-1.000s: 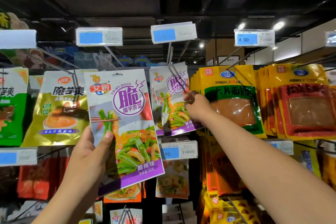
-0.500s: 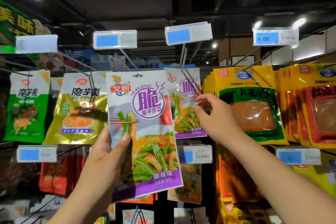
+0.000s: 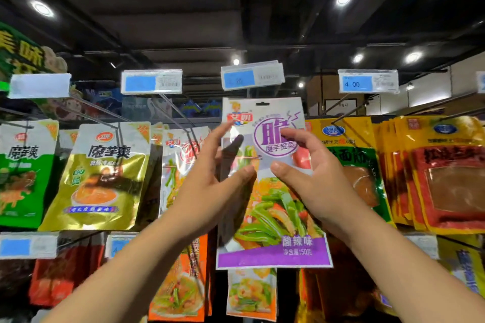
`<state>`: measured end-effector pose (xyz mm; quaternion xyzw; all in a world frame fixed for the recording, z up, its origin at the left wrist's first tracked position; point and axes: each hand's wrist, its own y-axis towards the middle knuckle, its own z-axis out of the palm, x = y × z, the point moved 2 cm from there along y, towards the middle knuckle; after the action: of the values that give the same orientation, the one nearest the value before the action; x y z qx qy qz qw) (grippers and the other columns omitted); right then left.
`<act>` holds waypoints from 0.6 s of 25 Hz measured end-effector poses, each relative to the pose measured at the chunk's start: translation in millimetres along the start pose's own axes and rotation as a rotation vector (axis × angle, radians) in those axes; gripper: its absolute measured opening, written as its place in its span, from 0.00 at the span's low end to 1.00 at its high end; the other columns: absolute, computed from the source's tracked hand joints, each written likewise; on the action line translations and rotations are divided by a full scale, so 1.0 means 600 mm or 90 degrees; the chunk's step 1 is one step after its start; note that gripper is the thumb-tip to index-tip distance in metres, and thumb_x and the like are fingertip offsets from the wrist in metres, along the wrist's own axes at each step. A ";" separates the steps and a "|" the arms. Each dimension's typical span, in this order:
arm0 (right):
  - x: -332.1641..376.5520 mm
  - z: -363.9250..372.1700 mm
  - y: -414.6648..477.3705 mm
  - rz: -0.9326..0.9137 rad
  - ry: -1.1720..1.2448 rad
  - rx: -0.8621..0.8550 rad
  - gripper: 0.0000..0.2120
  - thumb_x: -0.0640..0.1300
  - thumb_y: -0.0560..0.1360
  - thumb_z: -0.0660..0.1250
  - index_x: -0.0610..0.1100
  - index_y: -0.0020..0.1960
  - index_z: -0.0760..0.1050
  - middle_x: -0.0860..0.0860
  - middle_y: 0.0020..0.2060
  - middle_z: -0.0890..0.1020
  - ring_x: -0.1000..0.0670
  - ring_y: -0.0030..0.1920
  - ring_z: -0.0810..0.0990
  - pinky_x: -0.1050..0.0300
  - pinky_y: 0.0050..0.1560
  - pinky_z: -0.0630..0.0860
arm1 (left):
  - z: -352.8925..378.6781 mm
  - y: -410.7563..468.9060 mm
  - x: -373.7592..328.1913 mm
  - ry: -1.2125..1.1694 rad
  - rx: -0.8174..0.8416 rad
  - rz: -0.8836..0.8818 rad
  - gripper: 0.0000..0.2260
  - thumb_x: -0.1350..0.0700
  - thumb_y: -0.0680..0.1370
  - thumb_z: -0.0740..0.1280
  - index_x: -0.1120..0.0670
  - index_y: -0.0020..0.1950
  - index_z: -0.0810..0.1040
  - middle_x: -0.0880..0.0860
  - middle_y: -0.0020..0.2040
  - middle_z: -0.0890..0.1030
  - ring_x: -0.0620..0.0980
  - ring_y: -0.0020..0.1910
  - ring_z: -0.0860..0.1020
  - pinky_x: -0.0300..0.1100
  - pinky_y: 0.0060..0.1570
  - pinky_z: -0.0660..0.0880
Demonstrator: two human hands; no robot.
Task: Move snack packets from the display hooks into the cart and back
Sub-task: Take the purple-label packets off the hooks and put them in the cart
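A green packet point(image 3: 25, 173) hangs far left on the display, with a gold packet point(image 3: 102, 178) just beside it, each under a blurred price tag. Next comes a row of white packets point(image 3: 181, 162) on a hook, partly hidden by the left hand point(image 3: 210, 189). An orange packet point(image 3: 181, 286) hangs below them.

The left hand is raised to the left edge of the purple packet point(image 3: 273, 217). Its thumb presses on the front and its fingers point(image 3: 223, 134) stretch up along the edge. Blur hides whether they pass in front or behind.

The purple packet is upright and faces the camera at the middle of the display, held between both hands. Its hang hole sits just below the middle tag point(image 3: 252, 78). Whether the hole is on a hook cannot be told.

The right hand point(image 3: 315, 183) grips the packet's right side, with the thumb on the front and the index finger curled over the purple circle.

Right of it hang yellow packets point(image 3: 351, 162) with green panels, then a thick stack of red packets point(image 3: 446, 178). A tag reading 4 00 point(image 3: 367, 84) stands above the yellow packets.
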<state>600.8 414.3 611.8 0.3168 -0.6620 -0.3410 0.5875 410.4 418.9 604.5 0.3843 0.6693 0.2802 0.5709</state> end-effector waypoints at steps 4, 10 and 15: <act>-0.003 0.004 0.029 -0.026 -0.068 0.036 0.30 0.37 0.72 0.77 0.59 0.67 0.71 0.64 0.62 0.78 0.65 0.61 0.78 0.69 0.59 0.75 | -0.013 0.036 0.005 0.004 0.001 -0.013 0.26 0.71 0.77 0.71 0.52 0.72 0.74 0.42 0.68 0.79 0.35 0.69 0.75 0.43 0.74 0.69; -0.009 0.015 0.059 -0.037 -0.005 0.041 0.35 0.39 0.70 0.79 0.60 0.71 0.71 0.58 0.65 0.78 0.58 0.63 0.79 0.57 0.58 0.81 | -0.030 0.060 0.012 0.013 -0.037 0.022 0.33 0.70 0.73 0.74 0.50 0.75 0.72 0.39 0.70 0.76 0.33 0.70 0.73 0.31 0.67 0.71; -0.022 0.010 0.073 -0.026 0.011 0.045 0.35 0.39 0.71 0.79 0.59 0.72 0.70 0.56 0.64 0.79 0.57 0.61 0.81 0.60 0.51 0.83 | -0.031 0.079 0.028 0.016 -0.035 0.029 0.33 0.71 0.74 0.74 0.48 0.75 0.73 0.37 0.69 0.77 0.31 0.68 0.73 0.26 0.63 0.71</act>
<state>595.4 450.4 640.1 0.3537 -0.6620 -0.3266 0.5745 400.4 460.0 637.1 0.3798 0.6596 0.3161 0.5664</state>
